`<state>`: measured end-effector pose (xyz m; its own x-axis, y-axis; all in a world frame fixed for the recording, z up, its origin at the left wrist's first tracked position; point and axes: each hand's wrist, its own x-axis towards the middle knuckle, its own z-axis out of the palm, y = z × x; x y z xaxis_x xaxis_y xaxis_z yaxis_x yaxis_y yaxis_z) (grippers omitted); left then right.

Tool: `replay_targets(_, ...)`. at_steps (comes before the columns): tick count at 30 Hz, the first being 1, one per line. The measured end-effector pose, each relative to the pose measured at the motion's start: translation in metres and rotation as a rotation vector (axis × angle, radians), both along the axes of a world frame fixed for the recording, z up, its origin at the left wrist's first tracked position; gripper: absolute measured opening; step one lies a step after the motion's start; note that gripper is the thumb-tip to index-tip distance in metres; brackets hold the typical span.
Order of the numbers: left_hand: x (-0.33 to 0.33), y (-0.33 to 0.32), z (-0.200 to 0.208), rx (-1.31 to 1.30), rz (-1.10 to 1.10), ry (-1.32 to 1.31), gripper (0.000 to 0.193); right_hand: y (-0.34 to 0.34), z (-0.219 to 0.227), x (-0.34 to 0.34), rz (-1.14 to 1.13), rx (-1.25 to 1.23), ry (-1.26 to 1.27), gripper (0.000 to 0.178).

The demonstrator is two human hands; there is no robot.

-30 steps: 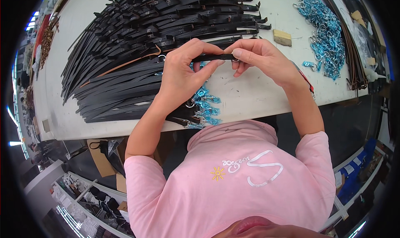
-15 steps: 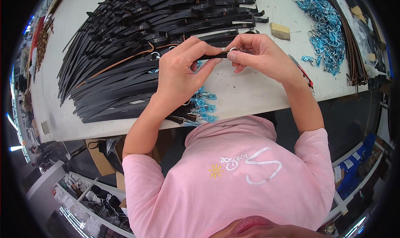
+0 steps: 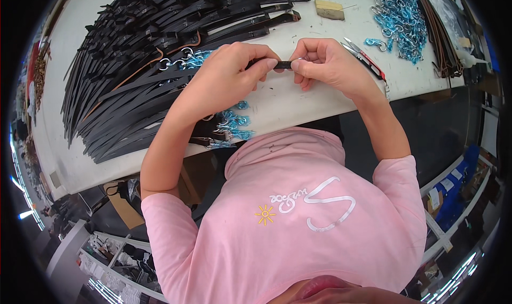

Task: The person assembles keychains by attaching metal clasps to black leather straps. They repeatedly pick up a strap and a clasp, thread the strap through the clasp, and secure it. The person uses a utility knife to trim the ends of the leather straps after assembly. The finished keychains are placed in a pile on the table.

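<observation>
From where I watched, the white worktable was crowded. A broad fan of black straps covered its left and middle, with one brown-edged strap curving through it. A heap of blue-wrapped metal clasps lay at the far right corner, and a smaller cluster of the same blue clasps sat at the near edge, partly under the left forearm. A small wooden block rested beyond the hands, and a pair of red-handled snips lay just right of the right hand. Brown cords ran along the right side of the table.

The left wrist and forearm covered the ends of several straps, so I could not tell where they finished. The fisheye rim bent and blurred the shelving below the table, and I could make out little there. Whether a metal ring sat on the held strap's end, I could not tell; the fingers hid it.

The left hand was closed, thumb and fingers pinching one end of a short black strap piece. The right hand pinched the other end between thumb and forefinger. The piece ran level between the two hands, above the bare strip of table, near the front edge of the strap pile.
</observation>
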<state>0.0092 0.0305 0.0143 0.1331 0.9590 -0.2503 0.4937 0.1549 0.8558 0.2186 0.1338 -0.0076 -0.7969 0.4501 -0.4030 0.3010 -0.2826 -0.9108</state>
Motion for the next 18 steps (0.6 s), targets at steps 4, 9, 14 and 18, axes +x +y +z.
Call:
replay_targets(4, -0.003, 0.004, -0.016, -0.123, -0.017, -0.205, 0.024, -0.004, -0.002, 0.001, -0.006, 0.031, -0.011, 0.018)
replay_targets(9, -0.003, 0.004, -0.017, -0.147, 0.015, -0.273, 0.024, -0.003, -0.003, 0.001, -0.009, 0.055, -0.024, 0.02)
replay_targets(14, -0.001, 0.001, -0.019, -0.089, 0.037, -0.257, 0.024, -0.003, -0.005, 0.001, -0.018, 0.049, -0.018, 0.02)
replay_targets(18, -0.003, 0.0, -0.013, -0.079, 0.024, -0.134, 0.023, -0.002, -0.001, 0.001, -0.008, 0.057, -0.027, 0.022)
